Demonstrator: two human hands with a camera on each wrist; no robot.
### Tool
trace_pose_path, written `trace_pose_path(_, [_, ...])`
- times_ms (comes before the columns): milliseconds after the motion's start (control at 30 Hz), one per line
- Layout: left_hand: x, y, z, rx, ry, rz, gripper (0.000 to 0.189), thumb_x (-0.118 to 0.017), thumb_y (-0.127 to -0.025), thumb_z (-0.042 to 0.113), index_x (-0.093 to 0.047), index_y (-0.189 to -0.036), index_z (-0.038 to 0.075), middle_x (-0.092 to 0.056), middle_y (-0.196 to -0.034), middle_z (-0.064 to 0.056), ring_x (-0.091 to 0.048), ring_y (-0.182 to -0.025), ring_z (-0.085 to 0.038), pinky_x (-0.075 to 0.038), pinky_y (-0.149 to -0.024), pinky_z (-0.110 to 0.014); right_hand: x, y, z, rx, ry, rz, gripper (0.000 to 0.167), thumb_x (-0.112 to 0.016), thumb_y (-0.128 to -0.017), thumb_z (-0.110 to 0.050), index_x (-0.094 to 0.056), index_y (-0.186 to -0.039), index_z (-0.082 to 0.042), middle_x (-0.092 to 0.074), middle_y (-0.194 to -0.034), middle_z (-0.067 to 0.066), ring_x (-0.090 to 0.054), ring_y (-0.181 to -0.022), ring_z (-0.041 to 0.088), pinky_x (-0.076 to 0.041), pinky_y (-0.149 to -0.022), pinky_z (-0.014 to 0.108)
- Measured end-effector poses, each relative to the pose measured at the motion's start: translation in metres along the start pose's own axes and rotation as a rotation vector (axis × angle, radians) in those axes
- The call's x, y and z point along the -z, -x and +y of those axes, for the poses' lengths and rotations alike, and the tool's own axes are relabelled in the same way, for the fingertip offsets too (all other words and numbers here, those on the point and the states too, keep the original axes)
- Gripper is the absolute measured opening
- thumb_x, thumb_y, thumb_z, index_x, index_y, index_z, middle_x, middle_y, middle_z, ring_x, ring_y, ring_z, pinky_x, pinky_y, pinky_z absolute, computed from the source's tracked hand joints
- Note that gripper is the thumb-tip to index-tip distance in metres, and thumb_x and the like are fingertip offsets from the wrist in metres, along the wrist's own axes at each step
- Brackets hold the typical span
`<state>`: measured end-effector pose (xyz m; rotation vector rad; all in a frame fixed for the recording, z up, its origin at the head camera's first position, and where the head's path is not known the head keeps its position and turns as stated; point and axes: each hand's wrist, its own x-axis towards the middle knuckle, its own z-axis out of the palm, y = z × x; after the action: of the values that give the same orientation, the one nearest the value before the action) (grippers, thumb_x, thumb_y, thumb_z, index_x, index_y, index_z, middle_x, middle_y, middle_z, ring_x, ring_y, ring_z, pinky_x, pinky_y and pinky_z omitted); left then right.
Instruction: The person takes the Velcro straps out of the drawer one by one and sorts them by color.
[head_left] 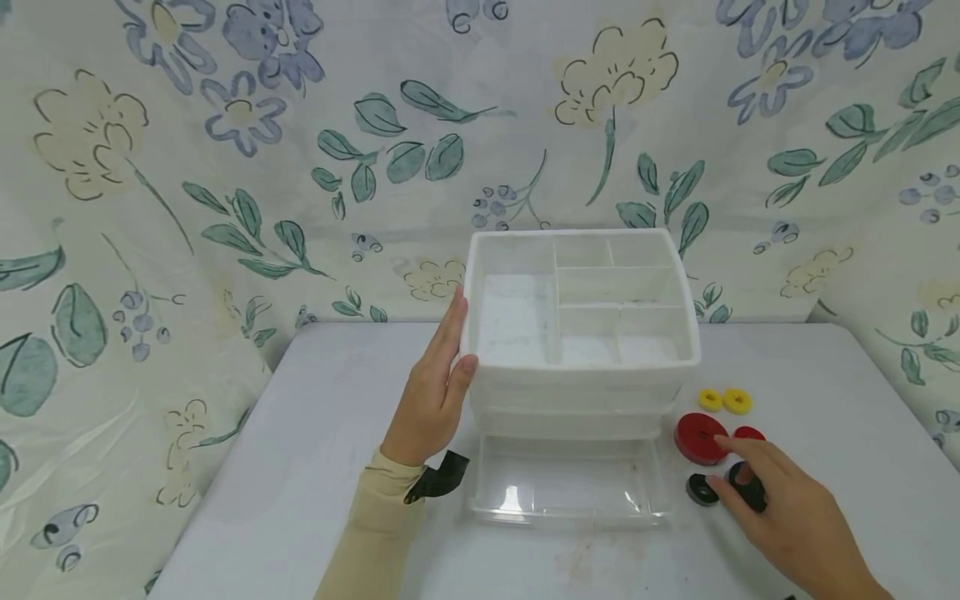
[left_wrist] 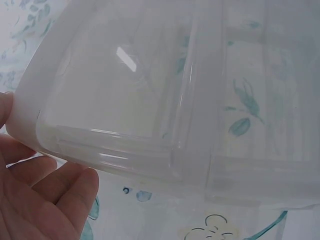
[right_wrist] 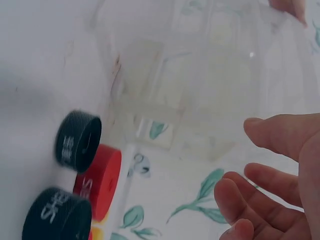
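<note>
A white storage organizer (head_left: 585, 392) with an open-topped, divided upper tray stands at the table's back. Its clear drawer (head_left: 570, 479) is pulled out at the bottom. My left hand (head_left: 432, 392) rests on the organizer's left side, fingers straight; the left wrist view shows fingertips along its edge. Relaxed and holding nothing, my right hand (head_left: 795, 508) hovers by two black knurled discs (head_left: 702, 490), one partly hidden behind the fingers. Beyond them lie a large red disc (head_left: 697, 437), a smaller red one (head_left: 748, 433) and two yellow rings (head_left: 737, 401). White lettering marks the black discs' sides.
The white table (head_left: 300, 467) extends to both sides of the organizer. A floral cloth (head_left: 450, 83) hangs behind and at the sides. A black strap (head_left: 441, 477) sticks out from my left wrist, close to the drawer's left side.
</note>
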<state>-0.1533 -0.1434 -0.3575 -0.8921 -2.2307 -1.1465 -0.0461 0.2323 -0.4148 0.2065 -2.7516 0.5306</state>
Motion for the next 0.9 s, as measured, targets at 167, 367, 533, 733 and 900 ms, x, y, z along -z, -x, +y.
trace_pose_path(167, [-0.001, 0.0, 0.0, -0.013, 0.001, 0.007, 0.064, -0.033, -0.11, 0.041, -0.017, -0.16, 0.004, -0.015, -0.168, -0.009, -0.019, -0.153, -0.025, -0.019, -0.122, -0.035, -0.005, 0.0, -0.014, 0.027, -0.03, 0.011, 0.057, -0.092, -0.071, -0.017, -0.065, -0.12, -0.011, -0.054, -0.081, -0.003, -0.048, -0.067, 0.012, -0.047, -0.052, 0.02])
trace_pose_path(367, [-0.001, 0.0, 0.0, -0.015, 0.003, 0.012, 0.063, -0.034, -0.111, 0.039, -0.017, -0.16, 0.004, -0.016, -0.167, -0.011, -0.019, -0.153, -0.026, -0.018, -0.122, -0.035, -0.01, -0.002, -0.03, 0.094, -0.046, 0.04, 0.056, -0.094, -0.068, -0.019, -0.068, -0.117, -0.011, -0.066, -0.096, 0.001, -0.053, -0.073, 0.011, -0.055, -0.057, 0.023])
trace_pose_path(533, [-0.001, 0.0, 0.001, -0.005, 0.0, 0.007, 0.063, -0.035, -0.111, 0.039, -0.017, -0.161, 0.004, -0.015, -0.167, -0.011, -0.019, -0.153, -0.025, -0.018, -0.122, -0.034, -0.013, -0.003, -0.04, 0.131, -0.061, 0.045, 0.054, -0.095, -0.068, -0.021, -0.069, -0.114, -0.012, -0.068, -0.101, 0.0, -0.055, -0.069, 0.007, -0.06, -0.063, 0.027])
trace_pose_path(733, [-0.001, 0.0, 0.002, 0.0, 0.003, 0.008, 0.063, -0.036, -0.111, 0.037, -0.018, -0.16, 0.004, -0.016, -0.167, -0.009, -0.019, -0.153, -0.025, -0.018, -0.122, -0.034, -0.019, -0.001, -0.051, 0.141, -0.091, 0.025, 0.051, -0.095, -0.068, -0.021, -0.07, -0.112, -0.014, -0.065, -0.095, -0.003, -0.051, -0.066, 0.005, -0.052, -0.055, 0.016])
trace_pose_path(900, [0.0, -0.001, 0.002, 0.002, 0.001, 0.008, 0.063, -0.036, -0.111, 0.038, -0.018, -0.16, 0.003, -0.016, -0.167, -0.01, -0.019, -0.153, -0.025, -0.018, -0.122, -0.034, -0.026, 0.003, -0.057, 0.196, -0.128, 0.048, 0.051, -0.096, -0.066, -0.02, -0.071, -0.109, -0.016, -0.067, -0.098, -0.006, -0.053, -0.067, 0.004, -0.052, -0.057, 0.014])
